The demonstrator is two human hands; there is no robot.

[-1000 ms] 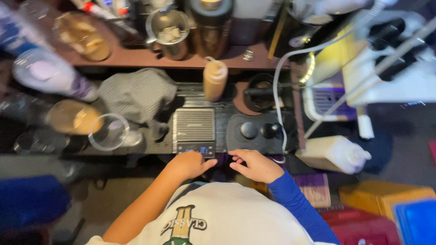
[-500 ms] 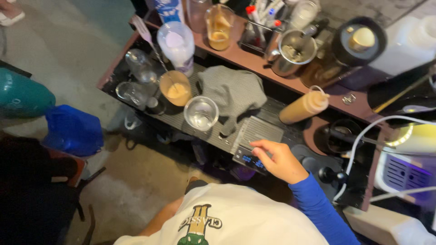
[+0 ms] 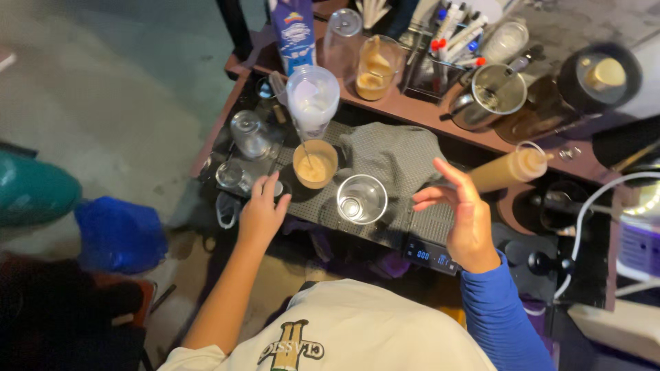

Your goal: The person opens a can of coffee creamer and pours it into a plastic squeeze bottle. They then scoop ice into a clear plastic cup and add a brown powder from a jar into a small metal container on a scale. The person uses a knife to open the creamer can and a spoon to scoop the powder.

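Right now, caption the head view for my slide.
Left hand reaches small glasses; open right hand hovers over the scale.

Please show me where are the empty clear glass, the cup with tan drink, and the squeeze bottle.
empty clear glass (image 3: 361, 199), head view, inside bottom
cup with tan drink (image 3: 315, 165), head view, drink surface
squeeze bottle (image 3: 505, 170), head view, body

A tall blue-and-white carton (image 3: 291, 31) stood at the shelf's far left end. A small dark scale display (image 3: 431, 256) with pale digits sat at the counter's near edge.
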